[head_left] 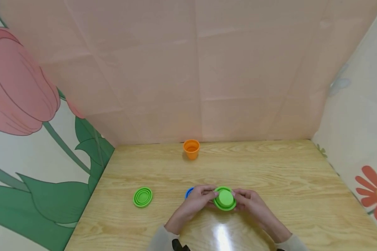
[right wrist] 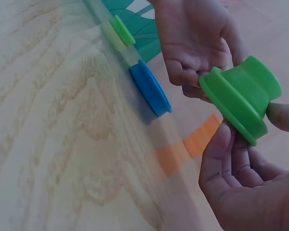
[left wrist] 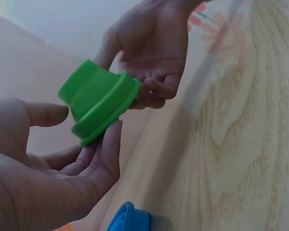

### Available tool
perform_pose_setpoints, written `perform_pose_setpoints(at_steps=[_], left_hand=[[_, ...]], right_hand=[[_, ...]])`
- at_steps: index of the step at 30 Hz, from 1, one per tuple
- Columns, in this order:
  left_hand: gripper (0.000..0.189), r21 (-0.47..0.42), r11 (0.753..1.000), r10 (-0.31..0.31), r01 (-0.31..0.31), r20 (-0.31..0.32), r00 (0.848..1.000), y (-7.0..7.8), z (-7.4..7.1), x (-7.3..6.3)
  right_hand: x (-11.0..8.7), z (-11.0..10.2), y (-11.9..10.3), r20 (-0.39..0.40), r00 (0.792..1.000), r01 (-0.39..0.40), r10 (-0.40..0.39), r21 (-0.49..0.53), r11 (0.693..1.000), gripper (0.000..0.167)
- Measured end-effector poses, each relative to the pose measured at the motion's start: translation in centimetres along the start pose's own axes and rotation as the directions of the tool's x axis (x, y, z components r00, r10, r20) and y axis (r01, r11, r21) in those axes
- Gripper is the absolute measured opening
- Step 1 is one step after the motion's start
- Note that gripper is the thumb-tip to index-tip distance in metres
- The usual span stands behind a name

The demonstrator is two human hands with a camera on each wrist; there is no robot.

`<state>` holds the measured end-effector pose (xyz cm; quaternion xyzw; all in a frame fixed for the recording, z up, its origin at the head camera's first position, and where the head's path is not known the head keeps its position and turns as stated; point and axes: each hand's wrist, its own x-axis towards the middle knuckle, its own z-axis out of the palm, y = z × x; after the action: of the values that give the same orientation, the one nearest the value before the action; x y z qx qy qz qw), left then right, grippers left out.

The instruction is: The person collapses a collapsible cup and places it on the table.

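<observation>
Between both hands, above the table, is a green collapsible cup (head_left: pixel 225 198), partly extended, with stepped walls. Its narrow base faces the head camera; its wide rim points away. My left hand (head_left: pixel 197 201) pinches one side of it with thumb and fingers, and my right hand (head_left: pixel 250 203) pinches the opposite side. Both wrist views show the cup (left wrist: pixel 98 103) tilted between the fingertips. Beyond the left hand, a blue collapsible cup (right wrist: pixel 151 89) lies flattened on the table; the left hand mostly hides it in the head view.
Farther left lies a second green collapsible cup (head_left: pixel 142 197), folded flat into rings. An orange cup (head_left: pixel 191 150) stands extended and upright near the table's back edge. Pink sheeting (head_left: pixel 163 80) hangs behind the wooden table (head_left: pixel 301 181), with printed panels on both sides.
</observation>
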<state>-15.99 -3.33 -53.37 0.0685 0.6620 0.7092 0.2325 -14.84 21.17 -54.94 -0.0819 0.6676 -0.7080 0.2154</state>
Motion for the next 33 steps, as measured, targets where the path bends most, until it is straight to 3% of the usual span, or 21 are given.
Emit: perform_pose_setpoints(at_steps=[13, 24, 33], left_hand=[[0.029, 0.082, 0.996, -0.020, 0.022, -0.017, 1.000, 0.2, 0.4, 0.1], [0.030, 0.115, 0.993, -0.036, 0.036, -0.004, 0.999, 0.6, 0.3, -0.1], [0.029, 0.140, 0.990, -0.018, 0.021, -0.023, 1.000, 0.4, 0.3, 0.2]], right_hand=[[0.0, 0.5, -0.4, -0.029, 1.000, 0.002, -0.005, -0.091, 0.996, 0.031], [0.1, 0.9, -0.2, -0.156, 0.987, -0.002, -0.025, -0.176, 0.984, 0.034], [0.1, 1.1, -0.1, -0.182, 0.982, 0.012, -0.057, -0.238, 0.971, 0.031]])
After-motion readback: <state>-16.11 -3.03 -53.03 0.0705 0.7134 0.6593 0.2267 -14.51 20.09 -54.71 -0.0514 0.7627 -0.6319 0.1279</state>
